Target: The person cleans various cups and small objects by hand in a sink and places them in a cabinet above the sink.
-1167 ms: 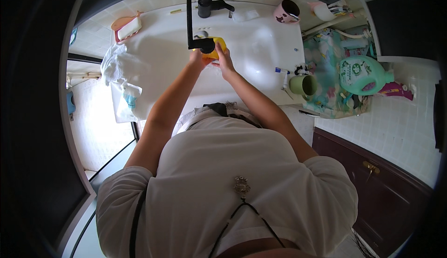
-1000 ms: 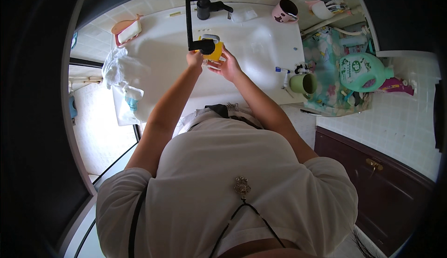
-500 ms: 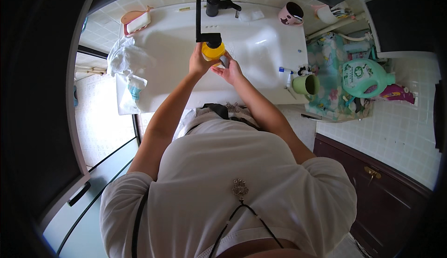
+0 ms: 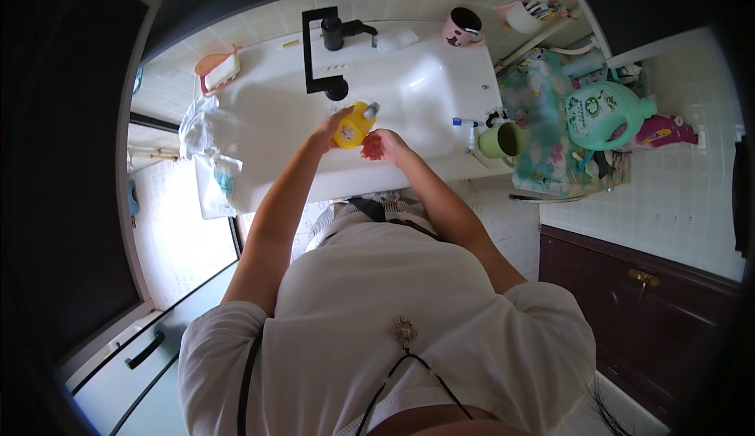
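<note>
My left hand (image 4: pixel 328 131) is wrapped around a yellow bottle (image 4: pixel 350 128) with a grey top. It holds the bottle tilted over the white sink (image 4: pixel 267 121), the top leaning up and to the right. Close to the bottle's right side is my right hand (image 4: pixel 383 147), fingers loosely curled with the palm turned up. Nothing shows in that palm, though the fingertips are small and partly shaded. Just beyond the bottle, the end of a black swing-arm faucet (image 4: pixel 333 35) hangs over the basin.
On the sink's right edge stand a green cup (image 4: pixel 502 140) and a blue-and-white tube (image 4: pixel 465 122). A pink mug (image 4: pixel 462 27) is at the back right, a soap dish (image 4: pixel 218 70) at the back left. White cloth (image 4: pixel 200 129) drapes the left rim. A green jug (image 4: pixel 605 115) stands far right.
The yellow bottle has come nearer to me from under the faucet, tilting so its grey top points up. My right hand has drawn back from it and curled. The view has shifted slightly.
</note>
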### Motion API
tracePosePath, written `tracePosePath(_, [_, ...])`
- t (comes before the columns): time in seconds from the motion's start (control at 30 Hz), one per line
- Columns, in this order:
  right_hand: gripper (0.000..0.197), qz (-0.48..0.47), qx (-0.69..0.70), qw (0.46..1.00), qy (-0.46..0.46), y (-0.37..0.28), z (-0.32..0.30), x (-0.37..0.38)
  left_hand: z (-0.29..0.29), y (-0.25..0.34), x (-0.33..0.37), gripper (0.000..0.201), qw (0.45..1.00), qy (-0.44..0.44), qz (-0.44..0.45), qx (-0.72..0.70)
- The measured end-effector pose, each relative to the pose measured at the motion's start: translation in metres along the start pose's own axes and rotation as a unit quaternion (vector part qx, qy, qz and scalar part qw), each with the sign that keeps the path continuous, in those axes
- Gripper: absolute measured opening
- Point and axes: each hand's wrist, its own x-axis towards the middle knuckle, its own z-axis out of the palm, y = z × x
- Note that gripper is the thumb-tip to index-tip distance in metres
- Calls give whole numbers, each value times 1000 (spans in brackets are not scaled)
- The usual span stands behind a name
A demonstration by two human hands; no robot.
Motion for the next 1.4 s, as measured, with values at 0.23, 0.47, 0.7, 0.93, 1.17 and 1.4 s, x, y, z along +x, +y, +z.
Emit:
tracePosePath(0.23, [49, -195, 121, 955, 186, -17, -41, -34, 53, -7, 38, 55, 959, -147, -113, -215])
tracePosePath(0.47, [51, -230, -59, 938, 253, -31, -74, -65, 115, 13, 36, 51, 986, -63, -44, 145])
tracePosePath(0.7, [41, -313, -29, 901, 299, -71, -87, -105, 175, 62, -6, 86, 942, -39, 153, 296])
tracePosePath(0.93, [30, -534, -1, 806, 255, -167, -77, -153, 202, 149, -34, 100, 831, -91, 474, 277])
tracePosePath(1.17, [66, -764, -130, 559, 296, -257, -37, -214, 261, 231, -109, 98, 644, -105, 703, 282])
tracePosePath(1.4, [71, -798, -193, 381, 426, -338, -23, -254, 311, 297, -127, 96, 556, -26, 787, 266])
